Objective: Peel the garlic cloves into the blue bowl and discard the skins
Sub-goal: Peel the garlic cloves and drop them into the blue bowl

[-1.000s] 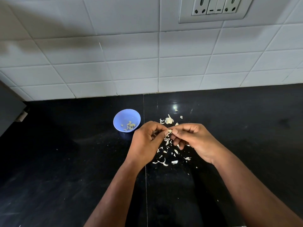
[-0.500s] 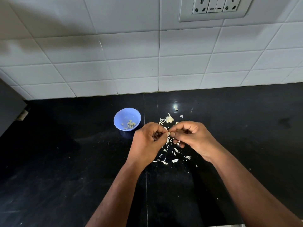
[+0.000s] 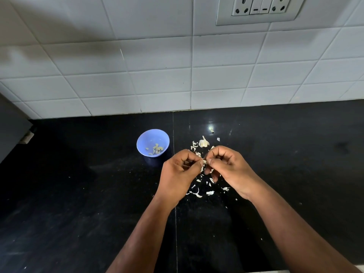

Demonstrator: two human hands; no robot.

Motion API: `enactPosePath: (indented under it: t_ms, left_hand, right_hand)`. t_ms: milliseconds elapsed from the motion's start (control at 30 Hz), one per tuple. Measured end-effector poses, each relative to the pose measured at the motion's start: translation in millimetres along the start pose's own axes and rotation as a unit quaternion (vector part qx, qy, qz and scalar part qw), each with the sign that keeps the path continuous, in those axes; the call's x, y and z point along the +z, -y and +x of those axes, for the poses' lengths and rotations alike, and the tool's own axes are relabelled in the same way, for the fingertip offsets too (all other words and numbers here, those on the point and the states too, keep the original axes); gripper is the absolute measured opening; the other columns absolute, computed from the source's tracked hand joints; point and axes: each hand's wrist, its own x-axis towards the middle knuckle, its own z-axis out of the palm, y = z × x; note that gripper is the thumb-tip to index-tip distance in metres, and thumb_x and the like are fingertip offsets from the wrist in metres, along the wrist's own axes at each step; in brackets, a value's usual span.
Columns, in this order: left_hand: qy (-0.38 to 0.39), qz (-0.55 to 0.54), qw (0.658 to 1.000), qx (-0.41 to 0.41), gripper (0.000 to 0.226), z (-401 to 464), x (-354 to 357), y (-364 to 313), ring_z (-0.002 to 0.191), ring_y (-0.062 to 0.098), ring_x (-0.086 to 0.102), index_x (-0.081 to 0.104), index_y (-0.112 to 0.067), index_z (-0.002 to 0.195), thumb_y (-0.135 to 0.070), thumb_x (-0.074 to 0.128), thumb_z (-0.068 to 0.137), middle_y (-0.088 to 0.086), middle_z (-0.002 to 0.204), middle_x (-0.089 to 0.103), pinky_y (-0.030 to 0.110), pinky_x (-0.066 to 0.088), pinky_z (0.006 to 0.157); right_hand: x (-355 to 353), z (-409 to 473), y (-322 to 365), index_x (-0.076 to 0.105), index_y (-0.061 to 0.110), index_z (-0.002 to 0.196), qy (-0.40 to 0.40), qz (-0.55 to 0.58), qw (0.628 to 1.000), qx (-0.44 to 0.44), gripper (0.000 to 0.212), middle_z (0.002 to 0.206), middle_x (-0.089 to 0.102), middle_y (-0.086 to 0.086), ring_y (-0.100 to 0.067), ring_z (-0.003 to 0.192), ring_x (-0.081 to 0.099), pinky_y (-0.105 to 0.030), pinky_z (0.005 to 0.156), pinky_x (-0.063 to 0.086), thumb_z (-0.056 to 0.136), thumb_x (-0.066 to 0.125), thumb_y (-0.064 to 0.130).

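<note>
Garlic clove (image 3: pixel 204 161) is pinched between both hands above the black counter (image 3: pixel 78 194), at frame centre. Only a small pale tip is seen between the thumbs; the rest is hidden by fingers. Left hand (image 3: pixel 179 174) is curled, thumb and forefinger clamped on the clove from 9 o'clock. Right hand (image 3: pixel 228 168) is curled likewise, gripping it from 3 o'clock; thumb tips nearly touch.

Skins (image 3: pixel 197 193) are scattered on the counter under and around the hands, mostly at 6 o'clock, a few at 12 o'clock. Garlic bulb remnant (image 3: pixel 203 143) lies just beyond the right hand at 12 o'clock. One small scrap (image 3: pixel 212 130) is seen further out, same direction.

Blue bowl (image 3: pixel 144 137) is set at 10 o'clock from the hands, near but apart, upright. Peeled cloves (image 3: pixel 156 149) are seen inside it.

Tiled wall (image 3: pixel 157 75) and switch plate (image 3: pixel 260 10) at 12 o'clock.
</note>
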Motion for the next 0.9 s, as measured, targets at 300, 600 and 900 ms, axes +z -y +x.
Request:
enactPosePath:
  t_ms: [300, 600, 900]
  left_hand:
    - [-0.097, -0.167, 0.978, -0.074, 0.018, -3, 21, 1, 0.077, 0.026, 0.069, 0.072, -0.009, 0.083, 0.001, 0.068, 0.098, 0.02, 0.081, 0.071, 0.044, 0.06, 0.081]
    - [-0.168, -0.187, 0.964, -0.083, 0.012, -1, 30, 5, 0.08, 0.025, 0.071, 0.069, -0.003, 0.09, 0.004, 0.064, 0.099, 0.013, 0.083, 0.072, 0.047, 0.061, 0.088]
    - [-0.161, -0.181, 0.969, -0.053, 0.02, -1, 32, 4, 0.077, 0.019, 0.064, 0.071, -0.01, 0.084, 0.004, 0.067, 0.097, 0.009, 0.082, 0.071, 0.029, 0.056, 0.076]
  right_hand:
    - [19, 7, 2, 0.066, 0.001, 0.099, -0.066, 0.054, 0.996, 0.019, 0.007, 0.073, 0.069, -0.002, -0.02, 0.068, 0.07, -0.03, 0.066, 0.059, 0.102, 0.059, 0.001]
    - [29, 11, -6, 0.072, 0.018, 0.091, -0.164, -0.074, 0.983, -0.042, 0.016, 0.088, 0.074, 0.002, -0.022, 0.079, 0.075, -0.041, 0.072, 0.065, 0.095, 0.07, 0.003]
    - [30, 17, 0, 0.066, 0.004, 0.094, -0.143, 0.387, 0.895, 0.168, 0.014, 0.072, 0.068, -0.009, -0.012, 0.06, 0.068, -0.022, 0.056, 0.06, 0.101, 0.057, -0.004]
